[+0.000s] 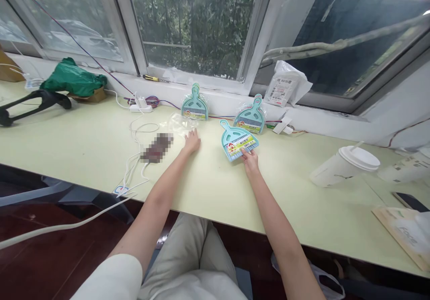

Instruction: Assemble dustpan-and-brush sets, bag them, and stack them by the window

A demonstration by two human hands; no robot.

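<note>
My right hand (251, 161) grips the lower edge of a light-blue mini dustpan and brush set (238, 141) with a printed card across it, its handle pointing up and away from me. With fingers stretched out, my left hand (192, 142) reaches over the table, at the near edge of a crumpled clear plastic bag (183, 123). Against the wall stand two stacks of similar sets, one stack (195, 105) beyond the left hand and another stack (250, 117) just behind the held set. Clear wrapping shows around both stacks.
Left of me lie a blurred-out object (156, 148), white cables (129, 165) and a power strip (141, 107). A green bag (72, 78) is farther left. On the right are a lidded paper cup (346, 165), a phone (410, 201) and a packet (403, 232). A screwdriver (151, 78) rests on the sill.
</note>
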